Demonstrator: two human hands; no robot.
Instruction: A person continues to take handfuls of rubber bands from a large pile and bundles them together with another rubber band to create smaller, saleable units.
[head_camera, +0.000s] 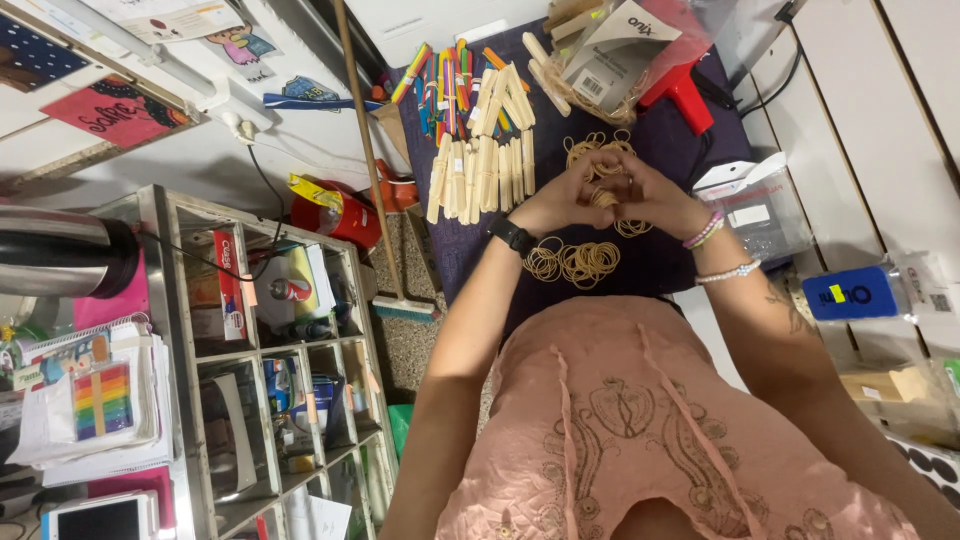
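Note:
My left hand (568, 195) and my right hand (648, 195) meet over a dark purple mat (680, 150), fingers pinched together on a tan rubber band (604, 197) and perhaps a small stick, too small to tell. Piles of tan rubber bands (575, 262) lie just below my hands and more rubber bands (598, 147) lie above them. Bundles of plain wooden craft sticks (480, 175) lie to the left, with coloured craft sticks (450, 80) beyond. A black watch sits on my left wrist, bead bracelets on my right.
A red glue gun (685, 90) and an open cardboard box (610, 55) lie at the mat's far end. A clear plastic box (760, 205) and a blue packet (860, 293) sit right. A metal shelf (270, 370) of supplies and a broom (375, 200) stand left.

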